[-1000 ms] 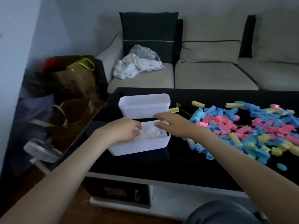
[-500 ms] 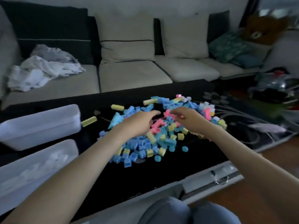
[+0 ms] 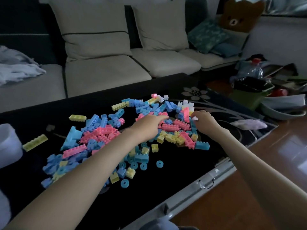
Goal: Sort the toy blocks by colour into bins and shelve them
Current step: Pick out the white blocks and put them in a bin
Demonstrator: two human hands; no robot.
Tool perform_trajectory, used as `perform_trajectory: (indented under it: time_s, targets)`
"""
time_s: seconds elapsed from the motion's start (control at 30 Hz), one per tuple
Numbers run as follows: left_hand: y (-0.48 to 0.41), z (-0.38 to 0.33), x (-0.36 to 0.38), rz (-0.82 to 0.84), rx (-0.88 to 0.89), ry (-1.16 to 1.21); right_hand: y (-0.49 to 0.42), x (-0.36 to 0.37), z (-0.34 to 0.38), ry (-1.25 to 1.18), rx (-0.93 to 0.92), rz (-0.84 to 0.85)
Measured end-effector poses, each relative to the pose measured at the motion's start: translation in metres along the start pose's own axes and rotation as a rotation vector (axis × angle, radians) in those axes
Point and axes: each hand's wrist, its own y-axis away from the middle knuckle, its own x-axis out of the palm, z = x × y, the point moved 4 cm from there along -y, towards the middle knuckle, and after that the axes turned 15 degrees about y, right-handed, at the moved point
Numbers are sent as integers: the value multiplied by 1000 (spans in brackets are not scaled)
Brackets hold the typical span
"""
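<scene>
At the pastel plastic block heap's (image 3: 99, 132) right edge, my right hand (image 3: 204, 120) pinches a small white plastic block (image 3: 195, 118), likely collecting whites; my left hand (image 3: 147, 124) hovers mid-heap, fingers straight.

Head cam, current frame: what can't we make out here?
White bin: cut off by the head view's left edge; contents unseen.
Block pile: part hidden beneath the left forearm.
White piece: pinched in the right hand, whose curled fingers hide its shape.
Left hand: whether its fingertips touch the pink blocks is too dim to tell.
</scene>
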Motion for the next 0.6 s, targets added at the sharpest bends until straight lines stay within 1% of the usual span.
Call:
perform_trajectory:
  time_s: [0.07,0.2,0.27,0.33,0.4,0.47,0.53,0.6]
  targets:
    - [-12,-1,1,-2,-4,-2,-9,2,-4,14,3,-11]
    - [-33,-10,4,-1,23,-20,-17,4,-15,129,25,33]
    - [-41,-16,8,10,55,-1,-16,2,-15,133,19,-22]
    - [-48,-20,11,16,107,-8,-13,-3,-13,71,15,-110]
    - [-54,-23,14,-15,149,8,-11,-8,-8,-84,2,-167]
    - [-60,-26,17,-65,167,76,-9,-13,0,-211,-46,-162]
    - [-66,-28,19,-102,139,202,-5,-19,13,-227,-149,-145]
    - [-73,-28,20,-73,90,302,-3,-22,25,-235,-273,-128]
